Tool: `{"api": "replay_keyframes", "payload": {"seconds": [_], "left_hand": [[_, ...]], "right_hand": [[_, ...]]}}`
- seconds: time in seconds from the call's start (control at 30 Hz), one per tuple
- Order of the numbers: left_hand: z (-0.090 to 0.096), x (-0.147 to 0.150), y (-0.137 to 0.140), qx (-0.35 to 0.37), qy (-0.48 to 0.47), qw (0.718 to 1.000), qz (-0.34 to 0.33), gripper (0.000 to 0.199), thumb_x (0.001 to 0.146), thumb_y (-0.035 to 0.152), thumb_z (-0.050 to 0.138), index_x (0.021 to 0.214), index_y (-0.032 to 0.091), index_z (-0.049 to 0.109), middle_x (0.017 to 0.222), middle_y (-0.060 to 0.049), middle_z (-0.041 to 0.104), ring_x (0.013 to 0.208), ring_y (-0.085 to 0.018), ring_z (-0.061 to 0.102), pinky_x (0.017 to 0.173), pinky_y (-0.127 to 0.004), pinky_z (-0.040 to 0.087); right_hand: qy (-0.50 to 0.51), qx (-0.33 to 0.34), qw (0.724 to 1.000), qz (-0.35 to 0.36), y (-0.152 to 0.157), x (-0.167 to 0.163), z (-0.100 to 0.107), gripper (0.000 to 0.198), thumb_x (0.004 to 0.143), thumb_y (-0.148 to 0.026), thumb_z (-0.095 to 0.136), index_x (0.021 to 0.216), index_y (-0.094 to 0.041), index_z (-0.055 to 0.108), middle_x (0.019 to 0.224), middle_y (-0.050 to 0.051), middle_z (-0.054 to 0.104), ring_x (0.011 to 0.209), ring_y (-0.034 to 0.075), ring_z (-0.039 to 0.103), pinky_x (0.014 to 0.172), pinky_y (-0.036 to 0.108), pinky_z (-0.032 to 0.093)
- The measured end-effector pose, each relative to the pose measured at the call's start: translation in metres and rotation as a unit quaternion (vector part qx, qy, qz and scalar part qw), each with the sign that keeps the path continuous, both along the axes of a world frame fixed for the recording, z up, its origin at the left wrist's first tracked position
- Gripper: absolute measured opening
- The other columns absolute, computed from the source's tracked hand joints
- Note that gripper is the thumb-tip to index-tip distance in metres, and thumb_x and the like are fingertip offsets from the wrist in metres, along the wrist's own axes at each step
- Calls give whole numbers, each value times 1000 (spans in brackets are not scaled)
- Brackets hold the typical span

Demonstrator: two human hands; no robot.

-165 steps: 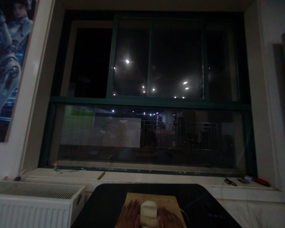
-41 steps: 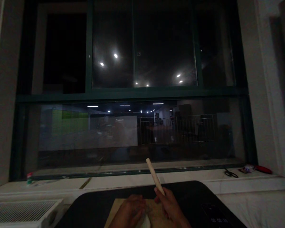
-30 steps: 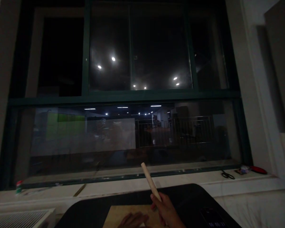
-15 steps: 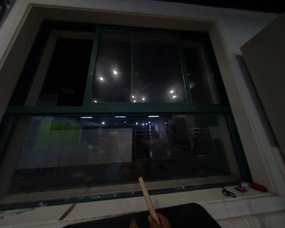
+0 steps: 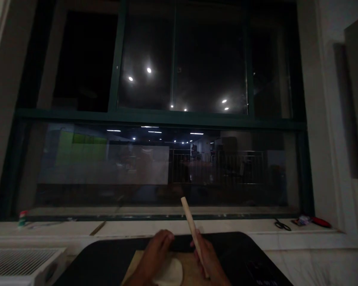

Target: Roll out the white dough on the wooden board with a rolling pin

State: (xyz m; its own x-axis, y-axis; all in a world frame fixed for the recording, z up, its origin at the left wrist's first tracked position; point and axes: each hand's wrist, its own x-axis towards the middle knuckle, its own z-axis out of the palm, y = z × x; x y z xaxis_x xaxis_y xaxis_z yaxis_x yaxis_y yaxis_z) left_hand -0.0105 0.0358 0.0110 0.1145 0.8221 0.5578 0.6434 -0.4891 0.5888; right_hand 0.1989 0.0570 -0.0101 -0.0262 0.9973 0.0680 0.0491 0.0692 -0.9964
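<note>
Right hand [image 5: 210,260] grips pale wooden rolling pin [image 5: 192,230], long axis tilted, free end pointing upper left. Left hand [image 5: 153,254], fingers loosely open, rests on flat white dough [image 5: 171,274], lower centre.

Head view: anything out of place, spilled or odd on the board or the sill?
Nothing looks spilled or damaged. The left hand rests on pale dough on the wooden board; the right hand holds a rolling pin tilted up off the board. Scissors lie loose on the windowsill. The view is dim and aimed mostly at the window.

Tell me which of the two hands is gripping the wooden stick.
The right hand grips the wooden stick, its tip pointing up toward the window. The left hand lies flat on the pale dough instead.
</note>
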Motion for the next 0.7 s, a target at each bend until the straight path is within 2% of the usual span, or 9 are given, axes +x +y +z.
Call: {"api": "replay_keyframes", "payload": {"seconds": [0.07,0.13,0.2,0.27,0.37,0.47,0.57,0.63,0.7], "left_hand": [[25,-27,-12,39,-76,993,76,43,99,56,36,100,24,65,103,-6,74,99,-23,67,89,-37,53],[53,-47,-28,112,-74,984,119,40,98,56,41,101,24,64,105,-6,72,104,-25,65,92,-40,52],[76,-52,-45,155,-19,981,117,36,100,51,40,103,25,65,106,-6,70,107,-25,63,95,-40,50],[87,-45,-57,152,51,984,80,37,103,46,35,107,26,66,109,-6,70,110,-24,61,98,-38,48],[77,-27,-61,85,140,985,44,42,104,44,29,116,27,66,121,-6,69,117,-23,60,105,-39,46],[49,-18,-53,-11,214,975,63,43,103,40,29,131,28,60,135,-5,66,131,-24,54,117,-45,36],[21,-24,-43,-78,258,959,88,50,104,36,21,131,25,61,136,-6,67,133,-23,55,120,-47,32],[10,-31,-35,-106,265,955,85,53,103,34,18,132,24,61,139,-7,66,132,-22,56,118,-45,36],[6,-39,-25,-140,270,950,73,51,101,35,24,137,22,58,141,-9,64,129,-24,60,111,-43,44]], "right_hand": [[-43,1,999,22,-6,1,6,88,69,-101,25,74,-21,61,47,-7,40,37,10,37,38,24,25],[-115,61,991,43,-15,0,16,84,78,-95,26,70,-20,63,48,-4,44,41,12,42,42,25,29],[-190,150,968,60,-26,-5,28,77,89,-83,29,74,-19,68,58,1,58,54,15,55,52,27,38],[-256,224,939,59,-36,-10,36,64,96,-70,34,91,-20,74,80,5,72,76,19,65,68,29,45],[-340,247,907,36,-44,-15,33,52,95,-62,45,123,-26,69,109,8,75,101,25,68,87,35,46],[-405,239,882,43,-42,-17,16,56,95,-53,46,143,-26,55,115,10,75,107,27,68,91,36,47],[-448,279,847,59,-35,-18,-3,48,92,-38,46,133,-24,65,128,11,70,111,27,67,93,35,48],[-469,302,829,39,-30,-20,-11,40,88,-33,49,119,-23,73,136,10,65,116,28,65,93,34,49],[-491,309,814,9,-27,-20,-15,37,87,-30,49,114,-24,74,132,9,68,119,28,64,91,35,49]]}}
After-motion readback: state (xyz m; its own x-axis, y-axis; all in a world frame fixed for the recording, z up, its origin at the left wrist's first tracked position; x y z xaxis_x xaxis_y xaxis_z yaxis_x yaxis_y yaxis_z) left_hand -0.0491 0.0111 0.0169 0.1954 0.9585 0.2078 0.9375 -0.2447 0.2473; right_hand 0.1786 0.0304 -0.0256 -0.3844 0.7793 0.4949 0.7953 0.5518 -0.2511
